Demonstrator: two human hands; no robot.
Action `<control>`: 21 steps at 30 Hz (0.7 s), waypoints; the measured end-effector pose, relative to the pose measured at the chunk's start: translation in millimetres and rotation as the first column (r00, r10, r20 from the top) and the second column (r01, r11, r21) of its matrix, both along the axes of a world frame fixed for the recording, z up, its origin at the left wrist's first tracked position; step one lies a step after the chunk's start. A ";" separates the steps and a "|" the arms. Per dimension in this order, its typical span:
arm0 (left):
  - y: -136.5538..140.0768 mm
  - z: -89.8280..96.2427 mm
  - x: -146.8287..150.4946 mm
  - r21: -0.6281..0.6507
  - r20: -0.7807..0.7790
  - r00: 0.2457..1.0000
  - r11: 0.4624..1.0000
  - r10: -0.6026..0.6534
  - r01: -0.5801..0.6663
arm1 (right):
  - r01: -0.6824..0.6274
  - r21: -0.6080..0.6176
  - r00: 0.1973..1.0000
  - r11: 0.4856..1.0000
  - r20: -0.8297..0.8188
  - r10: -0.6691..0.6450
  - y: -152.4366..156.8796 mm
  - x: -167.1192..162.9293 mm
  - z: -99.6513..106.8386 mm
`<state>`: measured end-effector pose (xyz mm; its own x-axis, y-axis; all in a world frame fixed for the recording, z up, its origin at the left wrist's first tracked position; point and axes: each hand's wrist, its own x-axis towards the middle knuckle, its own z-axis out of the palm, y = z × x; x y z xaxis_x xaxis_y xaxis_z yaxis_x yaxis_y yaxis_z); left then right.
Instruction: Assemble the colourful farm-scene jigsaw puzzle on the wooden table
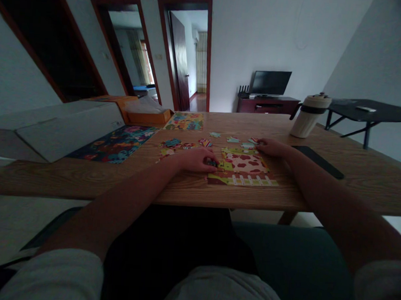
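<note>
A partly assembled jigsaw puzzle (247, 163) lies on the table before me, showing a brown-spotted pink area above a white fence. At its left edge, my left hand (198, 160) has thumb and fingers curled around a small dark puzzle piece (212, 162). Beyond the upper right corner, my right hand (272, 147) pinches a red-and-white striped puzzle piece (253, 140); its grip is partly hidden. Pale loose pieces (233, 139) lie behind the puzzle. More loose pieces, including a teal one (172, 142), are spread past my left hand.
A dark printed picture sheet (116, 143) and a white box (63, 127) are at the left. Behind them stand an orange box (145, 118) and a bright picture sheet (185, 121). At the right are a black flat object (317, 161) and a cream jug (308, 117).
</note>
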<state>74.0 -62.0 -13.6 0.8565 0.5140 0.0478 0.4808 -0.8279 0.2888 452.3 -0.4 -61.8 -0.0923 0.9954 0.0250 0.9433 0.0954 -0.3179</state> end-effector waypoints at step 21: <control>-3.1 0.7 4.4 0.018 -0.018 0.999 0.999 -0.038 0.038 | 0.013 -0.038 1.000 0.999 0.029 -0.012 6.5 4.4 -4.4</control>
<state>78.4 -65.1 -12.8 0.8762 0.4801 0.0414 0.4536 -0.8508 0.2653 456.7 6.1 -66.2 -0.0796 0.9967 -0.0154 0.9532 0.0716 -0.2939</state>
